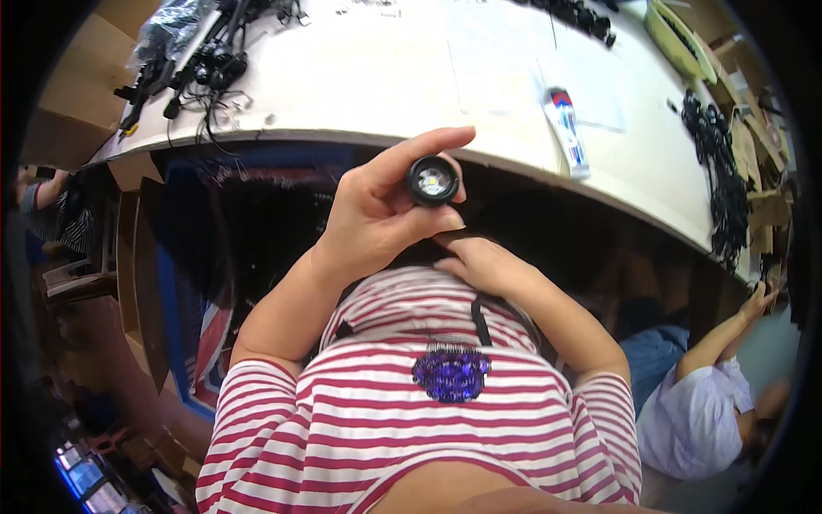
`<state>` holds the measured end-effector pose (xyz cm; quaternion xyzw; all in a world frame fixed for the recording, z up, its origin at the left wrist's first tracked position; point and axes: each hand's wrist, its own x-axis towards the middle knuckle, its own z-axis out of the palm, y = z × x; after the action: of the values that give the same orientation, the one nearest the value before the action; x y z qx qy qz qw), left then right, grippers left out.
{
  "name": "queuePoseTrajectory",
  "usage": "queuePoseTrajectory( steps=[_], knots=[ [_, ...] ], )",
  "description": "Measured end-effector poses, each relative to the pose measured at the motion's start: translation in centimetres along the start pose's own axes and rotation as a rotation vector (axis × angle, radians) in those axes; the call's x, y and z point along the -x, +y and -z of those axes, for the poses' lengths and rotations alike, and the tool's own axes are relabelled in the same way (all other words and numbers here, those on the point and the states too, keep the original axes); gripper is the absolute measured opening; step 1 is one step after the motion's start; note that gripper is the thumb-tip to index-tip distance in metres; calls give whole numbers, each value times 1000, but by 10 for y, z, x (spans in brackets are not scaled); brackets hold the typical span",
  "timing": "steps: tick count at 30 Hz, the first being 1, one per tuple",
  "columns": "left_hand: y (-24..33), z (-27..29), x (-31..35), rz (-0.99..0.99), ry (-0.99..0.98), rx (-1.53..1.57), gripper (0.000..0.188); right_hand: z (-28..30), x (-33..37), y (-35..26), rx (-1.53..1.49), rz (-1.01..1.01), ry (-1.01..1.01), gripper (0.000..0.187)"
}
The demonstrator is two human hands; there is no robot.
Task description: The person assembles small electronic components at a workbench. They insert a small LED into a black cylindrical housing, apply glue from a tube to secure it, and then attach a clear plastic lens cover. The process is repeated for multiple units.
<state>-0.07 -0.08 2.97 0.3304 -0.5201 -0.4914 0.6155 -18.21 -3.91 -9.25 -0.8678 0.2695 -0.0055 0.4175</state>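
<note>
On the white table (505, 107), the tube (566, 133) shows printed markings along its white, blue and red body, small and blurred. Dark sequins form a patch (452, 375) on the chest of your striped shirt (411, 428). Your left hand (377, 201) is grasping a round black flashlight (433, 181), its clear lens facing up at you and a yellowish spot at its middle. The flashlight sits between your fingers: the index finger stretches past it above, the thumb lies below, and another fingertip shows at its right side. Your right hand (492, 265) is just below, its fingertips partly hidden behind the left thumb, so you cannot tell whether they grip anything
</note>
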Motion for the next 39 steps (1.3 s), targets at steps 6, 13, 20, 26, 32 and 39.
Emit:
queuePoseTrajectory(
  steps=[6,13,20,26,32,39],
  knots=[
    [-16,28,17,21,60,-18,58,130,-15,-100,-248,88,62,19],
    [29,31,27,-74,144,-10,67,198,-186,-43,441,82,596,27],
    [22,67,48,-160,34,159,57,191,-256,-56,668,-81,644,36],
    [-3,68,40,-75,109,20,61,190,-244,-58,632,8,517,26],
    [-23,73,31,45,120,11,55,174,-224,-55,547,67,576,30],
    [-32,76,19,67,138,44,44,186,-196,-71,136,251,315,25]
  ],
)
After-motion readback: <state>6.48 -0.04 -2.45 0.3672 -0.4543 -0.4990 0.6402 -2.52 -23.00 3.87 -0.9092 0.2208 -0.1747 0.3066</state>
